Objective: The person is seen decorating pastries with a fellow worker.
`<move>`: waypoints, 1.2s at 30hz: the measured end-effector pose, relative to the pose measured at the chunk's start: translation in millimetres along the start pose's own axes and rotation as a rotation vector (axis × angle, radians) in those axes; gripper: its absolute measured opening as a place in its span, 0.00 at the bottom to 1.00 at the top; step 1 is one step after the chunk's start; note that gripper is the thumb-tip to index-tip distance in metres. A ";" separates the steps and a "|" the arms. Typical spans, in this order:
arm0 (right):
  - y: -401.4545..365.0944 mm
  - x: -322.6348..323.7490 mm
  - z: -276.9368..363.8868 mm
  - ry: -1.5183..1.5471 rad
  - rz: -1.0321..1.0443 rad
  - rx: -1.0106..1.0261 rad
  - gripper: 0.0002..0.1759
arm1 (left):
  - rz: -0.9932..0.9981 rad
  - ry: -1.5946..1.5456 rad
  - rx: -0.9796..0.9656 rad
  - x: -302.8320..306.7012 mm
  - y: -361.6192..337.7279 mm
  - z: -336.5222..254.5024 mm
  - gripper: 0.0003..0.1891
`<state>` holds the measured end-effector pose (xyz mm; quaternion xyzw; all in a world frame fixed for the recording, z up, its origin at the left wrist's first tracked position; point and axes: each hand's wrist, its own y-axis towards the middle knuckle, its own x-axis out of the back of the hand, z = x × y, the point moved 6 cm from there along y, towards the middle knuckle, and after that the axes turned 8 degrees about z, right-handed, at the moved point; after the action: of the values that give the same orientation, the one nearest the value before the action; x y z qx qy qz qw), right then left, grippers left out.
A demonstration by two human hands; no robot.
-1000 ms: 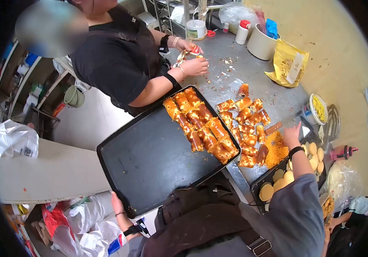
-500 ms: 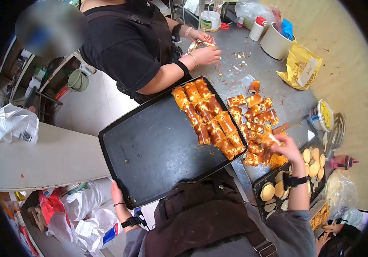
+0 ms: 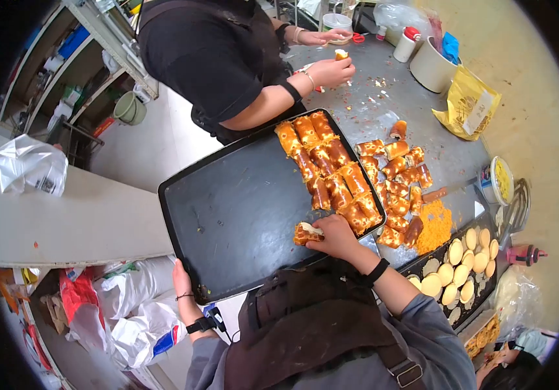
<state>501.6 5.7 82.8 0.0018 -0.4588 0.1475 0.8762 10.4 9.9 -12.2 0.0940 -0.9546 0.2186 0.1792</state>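
Note:
A large black baking tray (image 3: pixel 240 214) lies tilted in front of me, its left lower edge held by my left hand (image 3: pixel 182 281). Browned bread rolls (image 3: pixel 322 156) stand in rows at its right end. My right hand (image 3: pixel 337 235) grips one roll (image 3: pixel 307 233) over the tray, near the end of the rows. Beyond the tray's right edge, more rolls (image 3: pixel 396 170) are spread on the metal table (image 3: pixel 383 117), beside a heap of orange shreds (image 3: pixel 434 225).
Across the table a co-worker in black (image 3: pixel 205 58) holds a small piece of food. At the right are a yellow bag (image 3: pixel 469 104), a tub of yellow filling (image 3: pixel 497 181), a knife and a tray of round pale cakes (image 3: pixel 459 266). White bags (image 3: pixel 138 325) lie at lower left.
My right hand has moved left from the rolls on the table to above the tray, carrying a roll. The co-worker's hands have moved apart. The view has shifted slightly.

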 end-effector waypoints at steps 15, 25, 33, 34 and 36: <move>-8.8 12.5 27.1 -0.317 -0.157 0.003 0.18 | -0.030 0.026 -0.001 -4.3 -5.3 -6.9 0.31; -10.3 16.3 38.0 -0.376 -0.233 0.205 0.16 | 0.003 -0.009 0.007 -6.6 -7.1 -9.4 0.31; -4.3 -2.5 27.7 -0.538 -0.217 0.152 0.25 | -0.030 0.012 0.014 -5.5 -7.0 -5.0 0.30; -1.4 -2.3 25.6 -0.544 -0.226 0.134 0.25 | -0.023 0.021 0.022 -5.2 -6.1 -6.4 0.30; 0.5 1.1 23.7 -0.494 -0.223 0.123 0.25 | -0.019 0.037 0.024 -5.1 -7.0 -9.1 0.30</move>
<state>483.0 3.2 97.4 0.1412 -0.6457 0.0725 0.7469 19.7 8.3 -3.8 0.1010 -0.9475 0.2303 0.1977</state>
